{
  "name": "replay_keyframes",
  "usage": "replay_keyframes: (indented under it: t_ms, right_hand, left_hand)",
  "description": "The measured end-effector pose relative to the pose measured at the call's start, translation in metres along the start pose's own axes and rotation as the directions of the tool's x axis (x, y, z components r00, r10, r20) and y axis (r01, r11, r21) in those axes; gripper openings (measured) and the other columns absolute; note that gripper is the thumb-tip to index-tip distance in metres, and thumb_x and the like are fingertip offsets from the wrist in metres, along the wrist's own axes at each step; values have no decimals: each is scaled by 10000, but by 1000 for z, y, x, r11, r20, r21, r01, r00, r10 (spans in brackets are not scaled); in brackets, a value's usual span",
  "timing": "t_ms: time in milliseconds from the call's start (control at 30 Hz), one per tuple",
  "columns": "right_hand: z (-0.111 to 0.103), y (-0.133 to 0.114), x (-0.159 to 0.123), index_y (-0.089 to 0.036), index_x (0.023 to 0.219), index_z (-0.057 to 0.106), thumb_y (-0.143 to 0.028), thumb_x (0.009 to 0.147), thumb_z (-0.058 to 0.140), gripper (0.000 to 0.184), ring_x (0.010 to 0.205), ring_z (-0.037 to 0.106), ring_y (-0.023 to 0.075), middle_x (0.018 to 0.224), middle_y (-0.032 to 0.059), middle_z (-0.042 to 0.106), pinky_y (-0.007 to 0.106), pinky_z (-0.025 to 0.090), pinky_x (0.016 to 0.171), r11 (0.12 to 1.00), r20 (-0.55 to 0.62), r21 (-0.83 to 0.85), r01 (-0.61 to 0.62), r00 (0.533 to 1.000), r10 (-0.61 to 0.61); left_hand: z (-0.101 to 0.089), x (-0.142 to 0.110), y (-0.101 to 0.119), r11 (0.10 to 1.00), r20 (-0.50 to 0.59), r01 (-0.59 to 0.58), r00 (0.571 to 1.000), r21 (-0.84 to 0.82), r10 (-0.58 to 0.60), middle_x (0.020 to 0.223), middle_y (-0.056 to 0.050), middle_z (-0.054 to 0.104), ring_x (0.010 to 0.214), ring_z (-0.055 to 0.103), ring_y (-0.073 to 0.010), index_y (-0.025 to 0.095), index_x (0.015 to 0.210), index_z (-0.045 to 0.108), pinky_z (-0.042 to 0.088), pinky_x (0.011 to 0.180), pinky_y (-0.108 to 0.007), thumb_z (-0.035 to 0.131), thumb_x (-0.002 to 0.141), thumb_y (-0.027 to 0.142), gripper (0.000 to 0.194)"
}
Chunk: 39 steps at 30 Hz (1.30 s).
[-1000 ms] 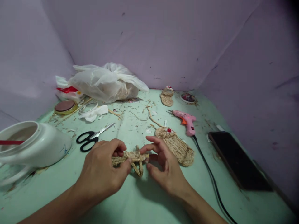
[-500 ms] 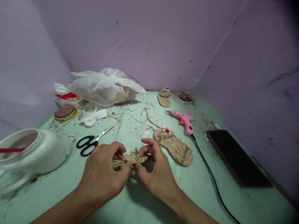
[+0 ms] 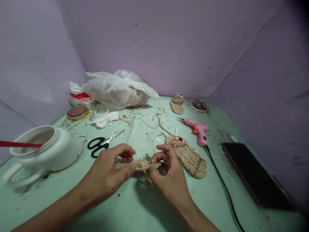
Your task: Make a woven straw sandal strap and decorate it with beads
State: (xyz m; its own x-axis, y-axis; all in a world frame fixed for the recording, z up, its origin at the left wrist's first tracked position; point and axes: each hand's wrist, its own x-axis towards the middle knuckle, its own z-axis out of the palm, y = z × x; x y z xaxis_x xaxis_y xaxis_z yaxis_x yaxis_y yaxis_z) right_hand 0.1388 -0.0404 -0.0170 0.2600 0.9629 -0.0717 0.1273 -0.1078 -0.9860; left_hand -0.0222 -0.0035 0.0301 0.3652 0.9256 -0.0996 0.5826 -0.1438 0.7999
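Between my hands, a little above the table, is a braided straw-coloured piece [image 3: 142, 165] with loose ends hanging below it. My left hand [image 3: 109, 170] grips its left end, thumb along the near side. With thumb and bent fingers, my right hand [image 3: 169, 167] pinches the right end. Part of the piece is hidden by the fingers. Just beyond my right hand lies a woven slipper-shaped piece [image 3: 190, 158] of the same fibre, with a red bead near its top and a cord trailing away. Black-handled scissors [image 3: 103, 143] lie open beyond my left hand.
A pink glue gun [image 3: 196, 129] with a black cable [image 3: 222, 183] and a dark phone [image 3: 253, 174] lie right. A small woven slipper [image 3: 177, 106] and a round dish [image 3: 200, 105] stand behind. Left are a white pot [image 3: 62, 151], tape roll [image 3: 77, 111] and plastic bag [image 3: 118, 91].
The view has turned slightly left, so everything sits further right. The braided piece stays in both hands, and its hanging ends show more below; my left fingers are a little more raised.
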Motion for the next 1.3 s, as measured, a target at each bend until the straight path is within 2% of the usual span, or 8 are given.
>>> replay_keyframes:
  t_ms: [133, 300, 700, 767, 867, 933, 1067, 1300]
  right_hand:
    - [1, 2, -2, -234, 1015, 409, -173, 630, 547, 413, 627, 526, 130, 713, -47, 520, 251, 405, 544, 999, 5, 13, 34, 999, -34]
    - [1, -1, -3, -229, 1000, 409, -189, 619, 551, 409, 618, 530, 137, 701, -47, 525, 259, 407, 536, 1000, -9, -9, 15, 1000, -15]
    - [1, 2, -4, -236, 1019, 411, -192, 657, 569, 397, 596, 539, 124, 703, -57, 525, 250, 415, 537, 1000, -11, 21, 22, 1000, -22]
    - [-4, 3, -4, -236, 1036, 415, -187, 661, 585, 414, 655, 562, 139, 730, -43, 534, 257, 429, 562, 998, 32, 36, 48, 998, -49]
    - [-14, 3, -3, -226, 1075, 428, -194, 655, 608, 458, 763, 581, 168, 816, 0, 567, 282, 453, 629, 991, 163, 110, 82, 982, -99]
    - [-20, 4, -2, -227, 1095, 430, -195, 658, 605, 472, 785, 584, 171, 858, 17, 578, 291, 463, 651, 980, 220, 191, 62, 970, -104]
    - [-20, 8, 2, -236, 1088, 428, -167, 655, 613, 475, 722, 575, 149, 838, 2, 577, 272, 467, 616, 964, 218, 264, 5, 974, -65]
    - [-15, -2, 7, -231, 1011, 423, -158, 599, 622, 464, 606, 527, 124, 731, -41, 547, 252, 436, 542, 970, 179, 230, -85, 983, 44]
  left_hand:
    - [8, 0, 0, 989, 15, 8, 1000, 147, -10, 775, -21, 657, 736, 588, -196, 196, 796, 602, 443, 677, -318, 530, 704, 317, 169]
    - [16, -2, -3, 955, -80, -82, 991, 284, 108, 744, -37, 660, 760, 580, -218, 201, 713, 607, 430, 740, -374, 538, 694, 266, 97]
    - [20, -2, -1, 956, -123, -61, 987, 288, 100, 676, -23, 660, 718, 571, -209, 204, 615, 600, 410, 731, -370, 518, 668, 229, 101]
    - [19, -3, -2, 955, -120, -61, 988, 289, 99, 680, -24, 660, 726, 569, -214, 204, 626, 603, 412, 722, -368, 521, 671, 240, 101]
    - [18, -2, -3, 953, -117, -68, 987, 294, 107, 695, -25, 664, 738, 570, -216, 204, 644, 607, 414, 719, -367, 524, 683, 256, 105]
    - [17, 0, -2, 950, -108, -75, 988, 305, 113, 700, -24, 666, 736, 573, -212, 204, 643, 608, 413, 728, -365, 523, 692, 261, 113]
    - [16, 2, -1, 941, -104, -82, 987, 330, 122, 697, -15, 666, 726, 580, -200, 209, 652, 610, 418, 727, -341, 516, 697, 260, 116]
    - [16, 3, -4, 931, -90, -81, 989, 356, 120, 690, -21, 660, 717, 584, -208, 211, 647, 602, 418, 691, -325, 500, 707, 299, 148]
